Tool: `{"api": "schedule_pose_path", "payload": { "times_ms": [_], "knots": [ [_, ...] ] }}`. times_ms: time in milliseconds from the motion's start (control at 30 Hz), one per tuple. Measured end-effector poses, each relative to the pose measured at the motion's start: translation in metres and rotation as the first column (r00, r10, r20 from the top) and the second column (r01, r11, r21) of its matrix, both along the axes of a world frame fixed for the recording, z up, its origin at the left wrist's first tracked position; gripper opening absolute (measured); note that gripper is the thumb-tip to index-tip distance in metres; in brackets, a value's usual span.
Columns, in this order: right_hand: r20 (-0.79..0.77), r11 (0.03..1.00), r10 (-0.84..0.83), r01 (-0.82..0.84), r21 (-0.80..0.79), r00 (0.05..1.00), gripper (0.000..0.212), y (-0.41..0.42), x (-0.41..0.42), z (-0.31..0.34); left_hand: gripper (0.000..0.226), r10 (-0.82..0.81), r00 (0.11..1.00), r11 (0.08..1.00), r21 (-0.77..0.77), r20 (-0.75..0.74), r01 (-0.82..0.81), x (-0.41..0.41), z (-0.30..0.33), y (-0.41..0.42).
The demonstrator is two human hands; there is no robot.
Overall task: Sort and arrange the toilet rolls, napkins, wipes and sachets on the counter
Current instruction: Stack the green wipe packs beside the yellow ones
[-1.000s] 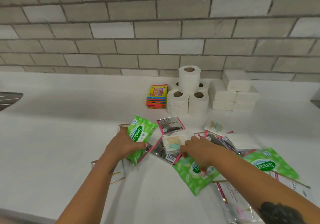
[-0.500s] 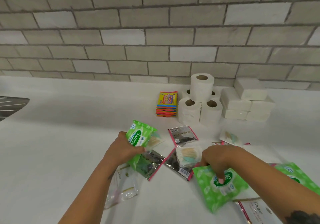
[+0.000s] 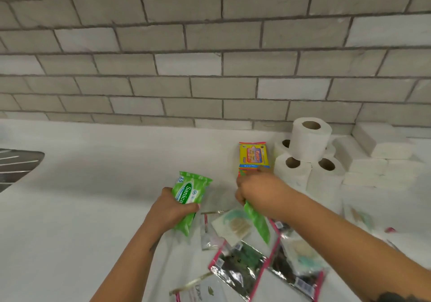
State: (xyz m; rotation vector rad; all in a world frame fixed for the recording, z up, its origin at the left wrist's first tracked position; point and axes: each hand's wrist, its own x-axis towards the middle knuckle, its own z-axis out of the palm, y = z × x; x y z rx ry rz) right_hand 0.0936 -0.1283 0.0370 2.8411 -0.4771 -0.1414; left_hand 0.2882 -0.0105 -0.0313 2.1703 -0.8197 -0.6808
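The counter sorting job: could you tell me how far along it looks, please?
Done: toilet rolls and napkins stacked by the wall. In hand: left hand and right hand each grip a green wipes pack. Left: sachets lie scattered in front.

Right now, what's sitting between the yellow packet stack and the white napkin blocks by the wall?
The toilet rolls: several stand between the yellow packet stack and the napkin blocks, with one roll on top. The head view shows it.

A grey brick wall [image 3: 210, 68] faces me at twelve o'clock. My white counter [image 3: 81, 208] runs below it. A metal sink [image 3: 16, 166] sits at nine o'clock.
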Motion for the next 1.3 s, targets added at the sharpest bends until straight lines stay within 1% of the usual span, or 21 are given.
{"api": "schedule_pose_path", "payload": {
  "times_ms": [33, 67, 133, 167, 233, 267, 333, 400, 433, 467, 500, 567, 600, 633, 700, 733, 767, 833, 867, 1000, 1300],
  "knots": [
    [0.035, 0.998, 0.04, -0.038, -0.052, 0.999, 0.022, -0.001, 0.014, -0.008, 0.066, 0.022, 1.0, 1.0, -0.001, 0.007, -0.022, 0.008, -0.002, -0.001],
    [0.052, 0.997, 0.054, -0.051, -0.062, 0.997, 0.015, -0.001, 0.027, -0.015, 0.064, 0.041, 0.999, 0.999, -0.001, 0.009, -0.041, 0.016, -0.003, -0.002],
    [0.038, 0.995, 0.06, -0.057, -0.08, 0.998, 0.028, -0.007, 0.05, -0.032, 0.065, 0.064, 0.998, 0.998, -0.002, -0.003, -0.064, 0.032, -0.006, -0.005],
    [0.023, 0.997, 0.029, -0.028, -0.068, 0.999, 0.033, -0.012, 0.06, -0.042, 0.067, 0.068, 0.998, 0.998, -0.001, -0.012, -0.068, 0.039, -0.008, -0.007],
    [-0.012, 0.997, -0.005, 0.004, -0.083, 1.0, 0.036, -0.016, 0.079, -0.059, 0.067, 0.073, 0.997, 0.997, 0.006, -0.017, -0.073, 0.052, -0.01, -0.01],
    [-0.014, 0.996, 0.004, -0.005, -0.085, 1.0, 0.036, -0.017, 0.086, -0.066, 0.064, 0.078, 0.997, 0.997, 0.011, -0.012, -0.078, 0.057, -0.011, -0.012],
    [-0.013, 1.0, 0.018, -0.018, -0.023, 1.0, 0.036, -0.021, 0.099, -0.08, 0.059, 0.08, 0.997, 0.997, 0.023, -0.002, -0.08, 0.067, -0.013, -0.015],
    [-0.006, 0.999, 0.039, -0.039, 0.034, 0.999, 0.035, -0.025, 0.108, -0.088, 0.059, 0.076, 0.997, 0.997, 0.034, 0.004, -0.076, 0.076, -0.016, -0.019],
    [-0.008, 0.998, 0.023, -0.022, 0.063, 1.0, 0.032, -0.025, 0.11, -0.089, 0.06, 0.076, 0.997, 0.996, 0.039, 0.002, -0.076, 0.079, -0.017, -0.022],
    [-0.018, 0.99, -0.006, 0.008, 0.143, 1.0, 0.026, -0.024, 0.112, -0.087, 0.06, 0.078, 0.997, 0.996, 0.046, 0.0, -0.078, 0.082, -0.019, -0.024],
    [0.014, 0.979, -0.021, 0.018, 0.205, 1.0, 0.027, -0.026, 0.112, -0.091, 0.06, 0.081, 0.997, 0.995, 0.056, 0.001, -0.081, 0.084, -0.021, -0.027],
    [-0.006, 0.948, -0.106, 0.103, 0.3, 0.994, 0.051, -0.029, 0.11, -0.093, 0.06, 0.087, 0.996, 0.993, 0.077, 0.02, -0.088, 0.087, -0.025, -0.032],
    [-0.02, 0.924, -0.168, 0.165, 0.346, 0.986, 0.056, -0.026, 0.108, -0.093, 0.061, 0.091, 0.995, 0.992, 0.087, 0.029, -0.093, 0.088, -0.027, -0.035],
    [0.016, 0.906, -0.235, 0.213, 0.366, 0.972, 0.055, -0.024, 0.105, -0.094, 0.062, 0.094, 0.995, 0.991, 0.095, 0.037, -0.097, 0.089, -0.029, -0.038],
    [0.198, 0.904, -0.332, 0.251, 0.347, 0.922, 0.043, -0.021, 0.102, -0.104, 0.063, 0.096, 0.994, 0.989, 0.106, 0.052, -0.101, 0.09, -0.032, -0.044],
    [0.241, 0.894, -0.369, 0.272, 0.356, 0.898, 0.04, -0.019, 0.1, -0.105, 0.063, 0.098, 0.993, 0.989, 0.11, 0.059, -0.104, 0.09, -0.033, -0.047],
    [0.239, 0.881, -0.397, 0.295, 0.371, 0.886, 0.039, -0.018, 0.097, -0.108, 0.063, 0.099, 0.993, 0.988, 0.113, 0.064, -0.106, 0.09, -0.034, -0.05],
    [0.141, 0.829, -0.446, 0.348, 0.437, 0.884, 0.042, -0.018, 0.094, -0.116, 0.064, 0.098, 0.993, 0.987, 0.12, 0.072, -0.106, 0.089, -0.035, -0.054],
    [0.121, 0.807, -0.463, 0.361, 0.468, 0.878, 0.045, -0.021, 0.096, -0.121, 0.066, 0.096, 0.993, 0.987, 0.122, 0.073, -0.105, 0.089, -0.035, -0.057],
    [0.101, 0.752, -0.517, 0.395, 0.529, 0.85, 0.054, -0.03, 0.113, -0.126, 0.068, 0.093, 0.992, 0.986, 0.128, 0.091, -0.105, 0.086, -0.037, -0.065],
    [0.091, 0.755, -0.521, 0.409, 0.513, 0.849, 0.061, -0.07, 0.14, -0.133, 0.063, 0.079, 0.995, 0.99, 0.112, 0.064, -0.086, 0.086, -0.037, -0.079]
  ]
}}
